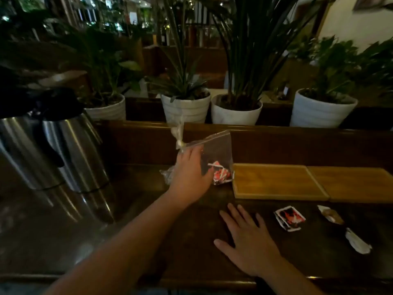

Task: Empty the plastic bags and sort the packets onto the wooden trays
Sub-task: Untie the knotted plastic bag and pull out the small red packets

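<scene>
We count two wooden trays, right of centre. Two plastic bags, centre. Three loose packets, lower right: one red-black, one brown, one white. Four white plant pots across top. Two steel flasks, left. Two hands.

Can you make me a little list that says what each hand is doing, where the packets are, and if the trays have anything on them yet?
left hand: gripping the clear plastic bag, lifted off the counter
in the bag: red and white packets at the bottom
right hand: flat on the dark counter, open, holding nothing
loose packets: red and black packet, brown packet, white packet, all on the counter
wooden trays: two side by side, nothing on them
</scene>
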